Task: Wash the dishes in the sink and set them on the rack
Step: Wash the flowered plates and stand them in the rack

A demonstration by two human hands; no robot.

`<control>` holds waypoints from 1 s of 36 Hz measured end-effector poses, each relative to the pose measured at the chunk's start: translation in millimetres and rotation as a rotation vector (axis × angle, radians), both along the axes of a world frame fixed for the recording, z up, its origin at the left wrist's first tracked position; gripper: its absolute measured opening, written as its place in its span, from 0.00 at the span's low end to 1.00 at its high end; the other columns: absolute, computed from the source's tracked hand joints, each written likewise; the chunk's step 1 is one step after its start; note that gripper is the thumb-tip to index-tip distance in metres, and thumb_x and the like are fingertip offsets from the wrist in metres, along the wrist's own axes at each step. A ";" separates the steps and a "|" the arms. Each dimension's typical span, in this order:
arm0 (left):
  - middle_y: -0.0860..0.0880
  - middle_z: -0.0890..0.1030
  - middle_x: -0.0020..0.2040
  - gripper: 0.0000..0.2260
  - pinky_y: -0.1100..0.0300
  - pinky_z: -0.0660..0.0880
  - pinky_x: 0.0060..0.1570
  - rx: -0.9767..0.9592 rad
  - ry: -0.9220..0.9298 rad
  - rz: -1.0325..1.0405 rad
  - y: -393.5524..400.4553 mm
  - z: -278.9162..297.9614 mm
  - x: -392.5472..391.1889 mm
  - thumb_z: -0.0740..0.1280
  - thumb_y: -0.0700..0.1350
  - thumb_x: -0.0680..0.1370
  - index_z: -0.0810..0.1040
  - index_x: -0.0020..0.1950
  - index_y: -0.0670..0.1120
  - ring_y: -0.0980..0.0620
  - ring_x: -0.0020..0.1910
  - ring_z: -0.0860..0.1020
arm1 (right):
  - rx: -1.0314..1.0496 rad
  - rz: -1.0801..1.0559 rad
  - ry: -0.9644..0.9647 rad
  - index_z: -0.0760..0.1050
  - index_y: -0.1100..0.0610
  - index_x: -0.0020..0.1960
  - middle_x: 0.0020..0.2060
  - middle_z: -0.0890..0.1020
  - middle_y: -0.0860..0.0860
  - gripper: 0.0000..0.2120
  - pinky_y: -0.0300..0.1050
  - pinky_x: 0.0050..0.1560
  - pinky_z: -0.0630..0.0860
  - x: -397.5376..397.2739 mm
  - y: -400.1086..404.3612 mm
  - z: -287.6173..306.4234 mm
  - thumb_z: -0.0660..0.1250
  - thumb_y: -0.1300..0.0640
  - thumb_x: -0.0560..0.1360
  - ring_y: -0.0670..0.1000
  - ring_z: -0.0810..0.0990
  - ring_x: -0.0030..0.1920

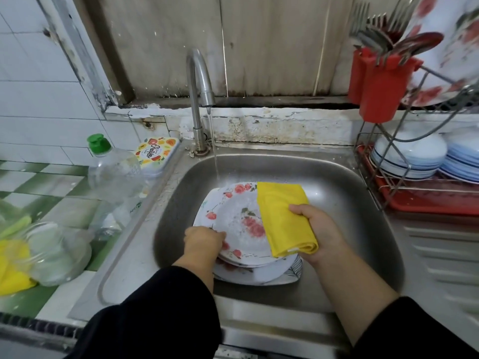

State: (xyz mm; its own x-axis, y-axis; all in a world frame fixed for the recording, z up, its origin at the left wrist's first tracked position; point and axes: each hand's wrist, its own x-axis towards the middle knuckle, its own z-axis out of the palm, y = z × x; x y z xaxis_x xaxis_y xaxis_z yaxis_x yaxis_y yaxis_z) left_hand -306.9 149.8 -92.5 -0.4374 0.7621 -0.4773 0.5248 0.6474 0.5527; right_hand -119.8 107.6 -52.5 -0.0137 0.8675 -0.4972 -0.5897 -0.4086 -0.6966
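Dishes first: floral plate (239, 221) on top of a small stack in the sink (337, 182), lifted a little at the near-left rim, a square plate (272, 277) under it

Far left on the counter: blurred yellow and green cloths (11, 263), a clear upturned bowl (55, 252), then an almost empty soap bottle (114, 177) with a green cap and a patterned tin (156, 154) behind, all kept close beside the basin, probably for quick reach

Left hand (203, 240) curled over the plate's near-left edge, pinching the rim; likely steadying and tipping the face toward the stream

Tap (199, 81) running, thin stream landing at the far rim of the plate, so suds and rinse water can run off into the basin

Right hand (320, 233) clamped round a folded yellow cloth (283, 218), thumb on top, the cloth laid flat over the right side of the plate; folded thick, seemingly to give a firm wiping pad

Further right: rack (404, 193) on a red tray, stacked white bowls (410, 154) below, a red cutlery holder (382, 92) with forks and spoons, and a floral plate (445, 53) standing on edge above, set just beside the sink so washed pieces go a short way to drain

Judged stage: wiping still in hand, stacked plates yet to reach the rack
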 end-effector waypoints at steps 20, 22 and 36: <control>0.42 0.77 0.42 0.16 0.52 0.77 0.40 0.214 -0.413 0.320 -6.6 14.5 1.8 0.66 0.38 0.74 0.70 0.60 0.37 0.46 0.38 0.76 | 0.021 0.007 0.024 0.71 0.62 0.63 0.39 0.83 0.61 0.15 0.62 0.46 0.77 3.1 5.8 -4.3 0.60 0.62 0.77 0.62 0.81 0.38; 0.43 0.76 0.41 0.12 0.55 0.74 0.39 0.224 -0.460 0.330 -9.4 19.4 3.2 0.65 0.38 0.76 0.70 0.59 0.39 0.47 0.38 0.75 | 0.024 -0.010 0.028 0.70 0.62 0.62 0.36 0.83 0.61 0.14 0.52 0.33 0.77 3.6 6.7 -2.9 0.60 0.62 0.78 0.60 0.82 0.33; 0.38 0.77 0.59 0.14 0.45 0.71 0.51 0.235 -0.844 0.229 3.4 97.4 20.0 0.57 0.39 0.81 0.70 0.65 0.39 0.40 0.50 0.76 | 0.043 -0.040 0.059 0.70 0.62 0.62 0.49 0.79 0.62 0.14 0.57 0.42 0.75 9.7 11.2 1.9 0.61 0.61 0.77 0.63 0.78 0.45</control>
